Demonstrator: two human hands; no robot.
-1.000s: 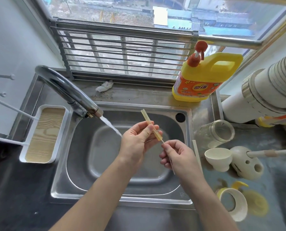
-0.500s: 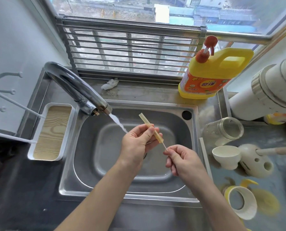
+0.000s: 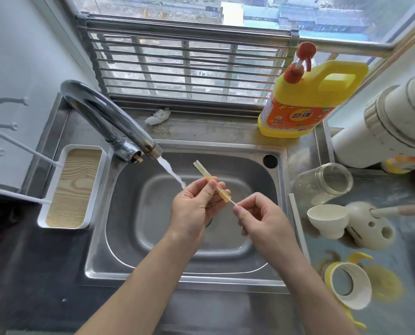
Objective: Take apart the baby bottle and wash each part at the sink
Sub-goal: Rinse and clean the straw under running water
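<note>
Left hand (image 3: 194,206) was over the sink basin, thumb and fingers pinching a yellowish straw (image 3: 211,181) near its middle; the straw was tilted, upper end toward the faucet (image 3: 105,117), lower end toward the right hand (image 3: 262,218). That hand sat just beside it, fingers curled, thumb and forefinger pinching a thin white rod (image 3: 232,202) that ran into the straw's lower end. Couldn't tell how far in it went. Faucet was on: water stream (image 3: 170,171) fell at a slant into the sink (image 3: 184,278), passing just behind the left hand's fingers; contact with the hand was unclear. Other bottle parts were out on the table (image 3: 225,313) right of the sink: clear bottle body (image 3: 322,184) lying on its side, mouth toward the right; white cup-shaped part (image 3: 327,221) upright in front of it, just beside a white rounded part (image 3: 370,228) with holes and a stick poking out of it; nearer the front edge, a white collar (image 3: 349,286) with yellow handles, on its side. A white stick (image 3: 298,226) lay along the sink's right rim. Yellow detergent jug (image 3: 305,102) with a red pump stood on the ledge behind the sink, right corner. Crumpled tissue (image 3: 158,116) was on the same ledge, near the middle. Left of the sink was a white tray (image 3: 73,187) with a wood-grain insert. Big white pipe (image 3: 394,124) ran across the far right. Window grille (image 3: 189,68) stood behind the ledge.
</note>
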